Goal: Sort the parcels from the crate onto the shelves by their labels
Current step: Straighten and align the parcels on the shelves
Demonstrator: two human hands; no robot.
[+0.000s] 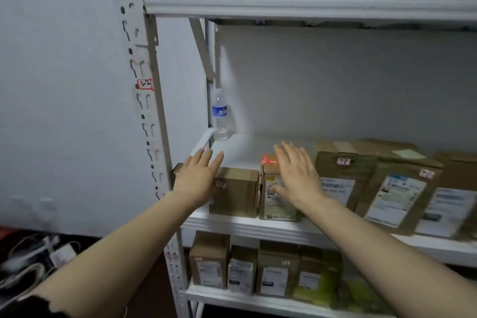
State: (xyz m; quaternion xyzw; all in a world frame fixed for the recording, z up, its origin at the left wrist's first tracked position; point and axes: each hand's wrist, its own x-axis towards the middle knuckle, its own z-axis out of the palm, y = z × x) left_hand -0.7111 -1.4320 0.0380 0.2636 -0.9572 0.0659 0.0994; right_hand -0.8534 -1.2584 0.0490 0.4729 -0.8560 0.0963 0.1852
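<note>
1. Step in hand: I am judging this as placement on the white metal middle shelf (pixel 245 230), whose upright is carrying a red-bordered handwritten "3-2" tag (pixel 145 84). The crate is lying out of view.
2. Task items: the plain brown cardboard box (pixel 238 195) and the narrow brown parcel with orange tape (pixel 274 202) are standing side by side at the shelf's front left.
3. Grip: the left hand (pixel 197 175) is lying flat over the box's left end and the right hand (pixel 296 175) over the narrow parcel. Both grips are wide, fingers straight, holding nothing. I cannot confirm contact.
4. Next move: I am expecting it to call for clearing both hands and reading the next parcel's label.
</note>
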